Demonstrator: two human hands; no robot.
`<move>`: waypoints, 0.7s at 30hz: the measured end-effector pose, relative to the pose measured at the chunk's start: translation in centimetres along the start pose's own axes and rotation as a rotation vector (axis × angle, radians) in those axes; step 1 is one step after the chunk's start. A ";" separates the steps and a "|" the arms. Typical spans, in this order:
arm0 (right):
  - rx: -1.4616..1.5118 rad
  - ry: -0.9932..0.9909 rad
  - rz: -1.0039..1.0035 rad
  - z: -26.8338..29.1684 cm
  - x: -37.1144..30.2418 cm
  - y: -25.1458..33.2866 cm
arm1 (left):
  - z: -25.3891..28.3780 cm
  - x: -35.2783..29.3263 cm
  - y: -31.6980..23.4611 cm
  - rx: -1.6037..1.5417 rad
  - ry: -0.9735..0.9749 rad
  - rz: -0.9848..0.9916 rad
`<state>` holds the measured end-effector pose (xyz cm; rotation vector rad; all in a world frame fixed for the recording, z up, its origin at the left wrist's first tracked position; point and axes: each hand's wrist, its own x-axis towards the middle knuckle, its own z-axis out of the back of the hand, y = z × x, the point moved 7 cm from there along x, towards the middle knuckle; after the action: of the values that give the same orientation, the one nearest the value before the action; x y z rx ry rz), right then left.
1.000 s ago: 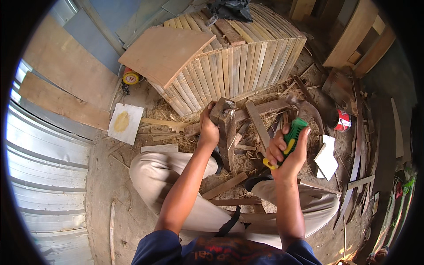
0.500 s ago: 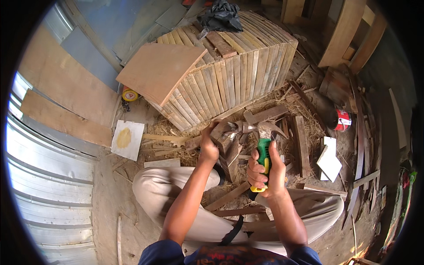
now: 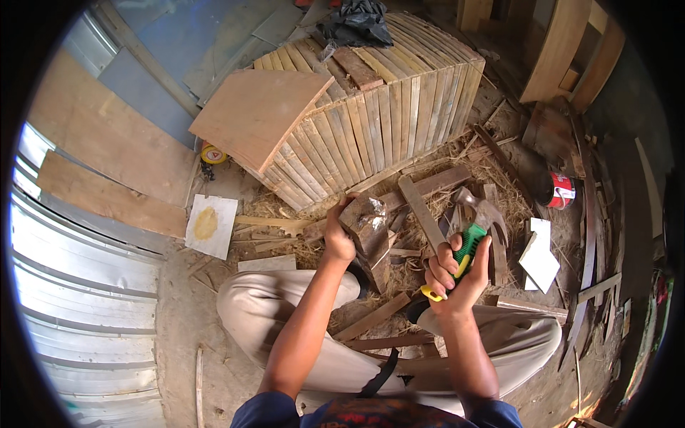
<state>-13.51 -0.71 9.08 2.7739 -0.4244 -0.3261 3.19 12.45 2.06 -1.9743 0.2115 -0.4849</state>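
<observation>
My left hand (image 3: pixel 340 239) is closed round the side of a dark wooden block (image 3: pixel 373 239), which stands tilted between my knees. A shiny pale patch shows on the block's upper end. In my right hand (image 3: pixel 457 277) is a claw hammer (image 3: pixel 465 250) with a green and yellow grip. Its steel head points up and away from me, to the right of the block and apart from it. A narrow wooden strip (image 3: pixel 419 211) lies between the block and the hammer. My left fingertips are partly hidden behind the block.
Beyond my hands stands a slatted wooden box (image 3: pixel 378 128) with a plywood sheet (image 3: pixel 260 114) and a black plastic bag (image 3: pixel 357 25) on it. Wood offcuts and shavings litter the floor. A red can (image 3: pixel 561 190) and white pieces (image 3: pixel 540 260) lie right; a tape measure (image 3: pixel 212 155) lies left.
The hammer has swung from beside the block's top to the right, and its head has tilted rightward. My left hand keeps its hold on the block.
</observation>
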 end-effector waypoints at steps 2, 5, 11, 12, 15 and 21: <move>-0.172 0.083 -0.030 -0.5 -0.2 -0.4 | -0.3 0.2 0.3 -0.203 0.034 0.087; -0.328 0.200 -0.271 -1.0 -1.1 -2.5 | -0.7 0.6 -0.2 -0.192 0.121 0.119; -0.075 -0.023 0.112 0.3 -1.1 -0.5 | 1.2 0.9 -0.5 -0.089 0.006 0.021; -0.295 0.066 -0.003 -0.3 -1.0 -1.4 | 1.3 0.6 -0.8 0.194 -0.021 -0.076; -0.393 0.141 -0.292 -0.6 -1.0 -3.3 | 2.1 0.9 0.8 -0.281 -0.064 0.130; -0.088 0.006 0.087 -0.7 -0.6 -0.7 | 0.4 1.6 -0.5 -0.203 0.081 0.098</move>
<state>-13.69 0.26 9.59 2.6612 -0.5146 -0.3081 4.73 12.41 2.71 -2.1318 0.4208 -0.4962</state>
